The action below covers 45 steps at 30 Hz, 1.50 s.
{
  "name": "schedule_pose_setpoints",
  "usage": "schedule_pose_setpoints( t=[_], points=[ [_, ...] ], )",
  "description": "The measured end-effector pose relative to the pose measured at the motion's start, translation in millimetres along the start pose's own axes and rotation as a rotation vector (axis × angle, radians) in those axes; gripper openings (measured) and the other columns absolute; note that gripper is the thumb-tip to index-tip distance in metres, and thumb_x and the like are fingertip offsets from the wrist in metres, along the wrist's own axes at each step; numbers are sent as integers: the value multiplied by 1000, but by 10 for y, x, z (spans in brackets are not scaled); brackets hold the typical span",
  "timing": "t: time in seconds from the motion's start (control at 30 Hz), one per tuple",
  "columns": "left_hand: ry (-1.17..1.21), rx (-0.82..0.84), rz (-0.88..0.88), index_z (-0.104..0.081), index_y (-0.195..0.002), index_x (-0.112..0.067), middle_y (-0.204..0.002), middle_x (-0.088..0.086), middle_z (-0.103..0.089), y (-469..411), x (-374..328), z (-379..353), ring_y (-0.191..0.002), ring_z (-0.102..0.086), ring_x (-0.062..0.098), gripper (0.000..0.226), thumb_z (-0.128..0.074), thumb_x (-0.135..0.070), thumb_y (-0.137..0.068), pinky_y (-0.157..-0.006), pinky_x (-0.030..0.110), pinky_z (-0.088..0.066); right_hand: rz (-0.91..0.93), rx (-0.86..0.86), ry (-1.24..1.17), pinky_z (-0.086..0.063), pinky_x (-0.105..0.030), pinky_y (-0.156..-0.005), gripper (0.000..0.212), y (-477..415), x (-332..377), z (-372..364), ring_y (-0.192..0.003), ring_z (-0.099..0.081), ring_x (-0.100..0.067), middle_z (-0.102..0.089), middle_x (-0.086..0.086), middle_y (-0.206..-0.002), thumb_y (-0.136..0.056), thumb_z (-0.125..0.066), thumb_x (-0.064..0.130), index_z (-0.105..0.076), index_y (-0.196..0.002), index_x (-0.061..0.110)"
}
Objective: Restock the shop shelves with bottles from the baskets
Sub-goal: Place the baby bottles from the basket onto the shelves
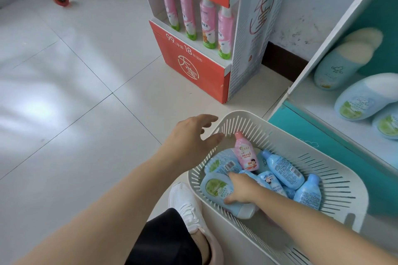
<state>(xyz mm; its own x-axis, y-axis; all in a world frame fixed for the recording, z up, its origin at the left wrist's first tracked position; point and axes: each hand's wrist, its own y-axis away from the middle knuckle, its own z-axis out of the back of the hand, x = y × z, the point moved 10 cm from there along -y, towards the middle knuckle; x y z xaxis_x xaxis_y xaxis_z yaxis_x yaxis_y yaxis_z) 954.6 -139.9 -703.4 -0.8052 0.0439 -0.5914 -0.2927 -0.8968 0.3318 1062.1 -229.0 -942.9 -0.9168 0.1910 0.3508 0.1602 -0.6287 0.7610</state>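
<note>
Nearest the camera are a knee in black trousers (163,239) and a white trainer (185,204), with both bare forearms reaching forward over them.

The right hand (241,189) is down inside the cream slotted plastic basket (344,170). Its fingers curl over the waist of a pale blue plastic bottle with a green label (215,189), which lies on its side at the near-left of the heap, and the thumb is tucked under the bottle's lower edge. The left hand (189,133) hovers just outside the basket's left rim, fingers spread and holding nothing.

The bottle looks like a rounded, smooth-skinned squeeze bottle. It is probably fairly light and slightly yielding, and its glossy label may slip under the hand. A wrap around the broad middle seems safer than a pinch at the cap end.

Around it lie several smaller blue bottles (282,168) and one small pink bottle (246,155), which leans against the far wall. These are loosely stacked and may shift when one is lifted.

To the right, the white and teal shelf (312,101) already holds matching large blue bottles (342,64). Beyond stands a red cardboard display (193,66) of tall pink spray bottles (207,23).
</note>
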Motion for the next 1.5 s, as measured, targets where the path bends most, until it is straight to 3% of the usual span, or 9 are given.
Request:
schedule_pose_setpoints(
  t=[0.3, 0.53, 0.7, 0.87, 0.93, 1.1, 1.3, 1.4, 1.5],
  points=[
    [-31, 21, -15, -47, -132, -29, -126, -8, -57, 1, -74, -33, -110, -54, 9, 44, -55, -40, -90, -88, 20, -38, 4, -1, -43, -43, -34, -85, 68, 21, -3, -136, -107, -53, -25, -48, -6, -119, -69, -76, 44, -43, -119, 13],
    [-80, 97, -24, -47, -132, -27, -127, -8, -56, -18, -136, -160, -110, -55, 10, 47, -59, -38, -88, -87, 18, -37, -26, 2, -207, -47, -31, -78, 62, 135, -143, 172, -96, -59, -22, -60, -3, -107, -60, -78, 47, -56, -109, 16],
    [-159, 253, -49, -43, -136, -27, -134, -5, -51, -16, -225, -348, -115, -53, 15, 60, -68, -35, -82, -98, 25, -40, 39, -16, -390, -57, -38, -79, 57, 470, -171, 582, -92, -64, -21, -65, -4, -104, -52, -80, 39, -63, -101, 16],
    [-295, 400, -100, -32, -143, -25, -145, -6, -41, 35, -375, -581, -129, -43, 16, 83, -76, -34, -74, -104, 27, -34, 130, -104, -542, -45, -12, -58, 44, 1015, -136, 1093, -75, -58, -2, -56, 18, -90, -64, -84, 19, -64, -104, 19],
    [-334, 474, -108, -30, -143, -27, -145, -7, -39, 65, -423, -685, -129, -42, 15, 89, -79, -36, -70, -106, 28, -34, 168, -151, -568, -47, -15, -56, 38, 1217, -108, 1267, -70, -58, -1, -58, 18, -84, -63, -86, 18, -62, -92, 27],
    [-326, 452, -222, -47, -123, -28, -113, -8, -58, 55, -829, -769, -97, -57, 13, 74, -83, -42, -60, -87, 30, -49, 205, -302, -499, -58, -37, -73, 41, 1764, -160, 1740, -81, -68, -18, -72, -1, -90, -57, -88, 20, -69, -93, 22],
    [-144, 310, -324, -50, -109, -30, -102, -4, -62, 28, -1440, -827, -89, -62, 16, 62, -84, -43, -60, -82, 37, -53, 183, -478, -383, -55, -35, -81, 42, 2317, -515, 2219, -88, -66, -12, -71, 8, -93, -55, -89, 26, -66, -90, 34],
    [-77, 296, -346, -46, -113, -29, -102, -5, -60, -2, -1652, -915, -88, -60, 14, 62, -83, -38, -64, -76, 27, -50, 182, -511, -402, -55, -32, -84, 50, 2492, -713, 2352, -92, -65, -12, -69, 6, -98, -57, -88, 20, -66, -101, 29],
    [-47, 301, -361, -44, -114, -30, -102, -7, -59, -39, -1794, -979, -86, -59, 10, 61, -82, -34, -67, -65, 14, -44, 181, -495, -401, -54, -28, -78, 45, 2584, -904, 2374, -87, -65, -10, -69, 7, -94, -57, -87, 18, -64, -94, 31]
  ],
)
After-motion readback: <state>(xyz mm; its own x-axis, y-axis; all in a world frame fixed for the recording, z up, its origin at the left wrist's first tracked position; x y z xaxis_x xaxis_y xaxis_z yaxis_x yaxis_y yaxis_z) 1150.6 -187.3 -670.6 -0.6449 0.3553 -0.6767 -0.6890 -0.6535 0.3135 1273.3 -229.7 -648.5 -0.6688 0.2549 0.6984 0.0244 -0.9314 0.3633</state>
